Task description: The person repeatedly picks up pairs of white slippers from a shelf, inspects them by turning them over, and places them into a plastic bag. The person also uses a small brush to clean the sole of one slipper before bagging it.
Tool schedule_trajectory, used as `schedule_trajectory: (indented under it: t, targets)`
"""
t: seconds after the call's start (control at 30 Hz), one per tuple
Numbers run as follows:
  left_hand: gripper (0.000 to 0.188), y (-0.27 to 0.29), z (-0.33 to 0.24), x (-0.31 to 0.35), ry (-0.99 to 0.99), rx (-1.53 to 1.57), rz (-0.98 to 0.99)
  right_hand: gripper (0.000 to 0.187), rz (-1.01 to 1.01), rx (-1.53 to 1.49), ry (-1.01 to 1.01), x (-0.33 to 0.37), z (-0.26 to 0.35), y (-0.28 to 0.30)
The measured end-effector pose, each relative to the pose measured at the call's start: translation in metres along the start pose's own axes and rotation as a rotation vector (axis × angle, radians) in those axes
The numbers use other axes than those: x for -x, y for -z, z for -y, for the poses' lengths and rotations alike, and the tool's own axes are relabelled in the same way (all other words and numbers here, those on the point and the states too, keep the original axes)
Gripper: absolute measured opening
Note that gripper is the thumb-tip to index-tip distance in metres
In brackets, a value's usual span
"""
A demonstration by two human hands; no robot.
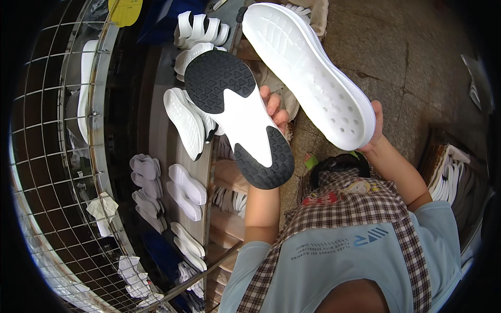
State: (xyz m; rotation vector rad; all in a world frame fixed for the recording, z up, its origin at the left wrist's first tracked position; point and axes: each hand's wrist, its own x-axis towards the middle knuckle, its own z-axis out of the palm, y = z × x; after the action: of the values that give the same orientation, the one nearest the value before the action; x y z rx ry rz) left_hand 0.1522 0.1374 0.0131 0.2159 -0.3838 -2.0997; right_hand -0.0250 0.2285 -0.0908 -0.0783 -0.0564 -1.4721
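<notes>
My left hand (pixel 275 108) is closed on a shoe sole (pixel 242 125) that shows its underside: a white middle with black treaded patches at both ends. Fingers curl over its right edge; the rest of the hand is hidden behind it. On the right, my right hand (pixel 377 128) grips a white shoe sole (pixel 313 78) near its rounded lower end. That sole shows its inner side, with small round dimples at the lower end and a ribbed pattern higher up. Both soles are held up, tilted and apart. Beyond the left one, more white soles (pixel 183 122) lie on a grey bench (pixel 180 156).
Wire mesh (pixel 52 156) runs along the left. Several pairs of pale soles (pixel 187 190) lie along the bench, with a group of white soles (pixel 201 30) at its far end. Stacked soles (pixel 453 175) fill a container at right. A tiled floor (pixel 376 57) lies beyond.
</notes>
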Motion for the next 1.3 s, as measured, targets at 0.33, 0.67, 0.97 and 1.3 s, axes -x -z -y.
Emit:
schedule_trajectory:
  t: [0.33,0.67,0.97,1.3]
  targets:
    - [0.036,0.018,0.03,-0.011,-0.01,-0.142,-0.203,0.091,-0.047,0.488,0.015,0.005,0.028,-0.02]
    - [0.047,0.019,0.021,-0.015,0.203,-0.498,-0.289,0.075,0.054,1.428,0.147,-0.023,0.038,-0.049]
    - [0.048,0.035,-0.208,-0.126,-0.242,-0.767,-0.685,0.092,-0.377,1.017,0.24,-0.065,0.088,-0.038]
    - [0.039,0.124,-0.308,-0.227,-0.162,-0.511,-0.872,0.107,-0.527,1.097,0.15,-0.182,0.155,-0.031]
